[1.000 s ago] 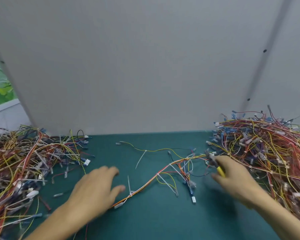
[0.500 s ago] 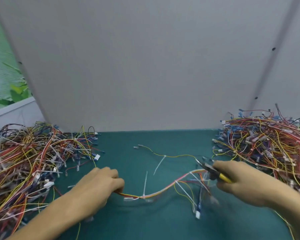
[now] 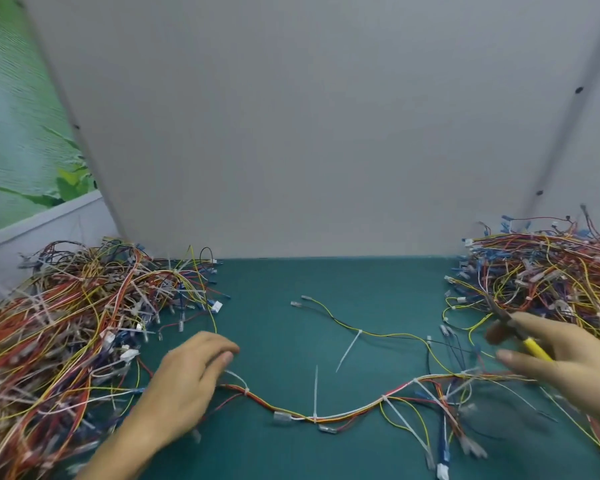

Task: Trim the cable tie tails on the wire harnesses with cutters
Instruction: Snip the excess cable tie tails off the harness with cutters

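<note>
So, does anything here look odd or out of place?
Nothing looks broken or spilled. Long white cable tie tails jut at odd angles from the wire harness across the green mat, untrimmed. The right hand holds yellow-handled cutters.

harness [image 3: 343, 412]: stretched flat | tie tails [image 3: 315, 389]: untrimmed | cutters [image 3: 534, 348]: yellow-handled, in right hand [image 3: 575, 362]

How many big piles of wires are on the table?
2. The left pile sits on the left of the green mat; the right pile sits on its right, partly cut off. More could lie outside the view.
</note>
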The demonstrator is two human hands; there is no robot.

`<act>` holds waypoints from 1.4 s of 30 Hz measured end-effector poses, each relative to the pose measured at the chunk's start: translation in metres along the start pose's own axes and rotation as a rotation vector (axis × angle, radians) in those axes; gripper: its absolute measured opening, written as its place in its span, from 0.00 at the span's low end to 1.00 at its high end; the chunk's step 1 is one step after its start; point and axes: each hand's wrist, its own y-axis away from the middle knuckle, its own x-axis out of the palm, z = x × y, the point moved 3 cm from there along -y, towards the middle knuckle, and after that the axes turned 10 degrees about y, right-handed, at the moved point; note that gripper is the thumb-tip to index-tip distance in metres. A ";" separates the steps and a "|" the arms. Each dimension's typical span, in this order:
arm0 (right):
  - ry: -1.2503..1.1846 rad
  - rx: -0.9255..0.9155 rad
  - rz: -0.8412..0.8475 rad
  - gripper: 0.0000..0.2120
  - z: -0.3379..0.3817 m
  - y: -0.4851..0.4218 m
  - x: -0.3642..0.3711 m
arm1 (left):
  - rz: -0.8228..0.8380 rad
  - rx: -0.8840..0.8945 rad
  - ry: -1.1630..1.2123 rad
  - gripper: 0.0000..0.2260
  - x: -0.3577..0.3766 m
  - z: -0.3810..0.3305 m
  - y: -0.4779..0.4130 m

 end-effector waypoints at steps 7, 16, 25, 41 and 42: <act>0.200 0.064 0.071 0.11 0.010 -0.018 0.057 | 0.347 -0.364 -0.142 0.22 -0.004 0.063 -0.060; 0.400 -0.009 0.121 0.09 0.011 -0.018 0.075 | 0.142 -0.183 -0.334 0.16 -0.028 0.054 -0.037; 0.657 -0.070 0.034 0.04 0.026 -0.010 0.080 | 0.314 -0.111 -0.642 0.14 0.011 0.021 -0.003; 0.423 -0.389 0.015 0.10 0.046 -0.012 0.095 | 0.178 0.127 0.039 0.20 0.062 -0.018 -0.037; 0.311 -0.347 -0.027 0.10 0.042 -0.014 0.083 | 0.098 0.115 0.055 0.20 0.056 -0.016 -0.036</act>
